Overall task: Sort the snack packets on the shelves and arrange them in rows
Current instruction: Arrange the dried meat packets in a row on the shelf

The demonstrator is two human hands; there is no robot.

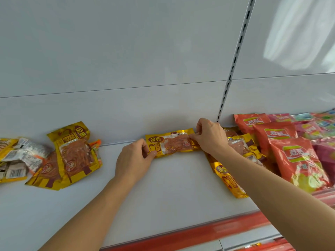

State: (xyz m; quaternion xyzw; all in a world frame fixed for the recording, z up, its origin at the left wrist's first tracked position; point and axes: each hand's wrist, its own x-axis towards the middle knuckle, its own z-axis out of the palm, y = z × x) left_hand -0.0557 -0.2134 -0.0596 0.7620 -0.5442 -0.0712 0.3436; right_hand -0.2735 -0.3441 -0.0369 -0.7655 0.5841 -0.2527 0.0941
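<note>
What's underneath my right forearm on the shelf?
Several yellow snack packets lie under the right forearm, beside the orange bags. How many are stacked there cannot be told; the arm covers their middles.

Both forearms bare to frame edge; left hand (133, 161), right hand (211, 136) ungloved, short plain nails.

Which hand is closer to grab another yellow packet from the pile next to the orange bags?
Probably the right hand. It pinches the held yellow packet at its right end, directly over the yellow pile beside the orange bags. The left hand grips the far end.
</note>
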